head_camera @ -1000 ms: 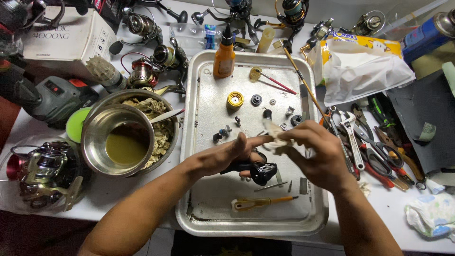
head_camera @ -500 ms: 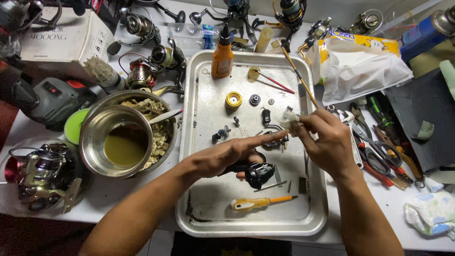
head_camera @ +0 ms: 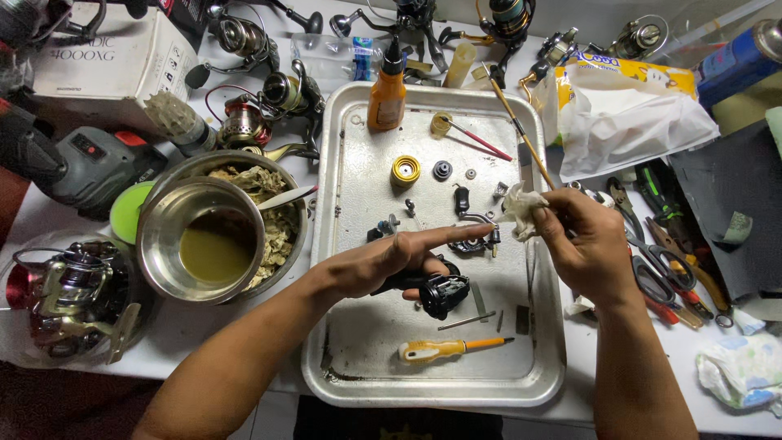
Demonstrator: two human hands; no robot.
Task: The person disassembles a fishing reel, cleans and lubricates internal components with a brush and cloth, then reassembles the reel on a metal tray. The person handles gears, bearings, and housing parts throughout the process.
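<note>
Head view | left hand (head_camera: 383,265) clasps black reel body (head_camera: 440,293) mid-frame over tray (head_camera: 334,358), forefinger straight | right hand (head_camera: 582,244) fingers pinch soft wad (head_camera: 521,210) | reel likely rigid, greasy-slick: grip its flanks

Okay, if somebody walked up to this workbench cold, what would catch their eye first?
Probably the two hands over the metal tray in the middle: the left hand grips a black reel body, forefinger stretched out, while the right hand pinches a wad of white tissue. Next, the steel bowl of yellowish liquid at left, and the orange bottle at the tray's far edge.
</note>
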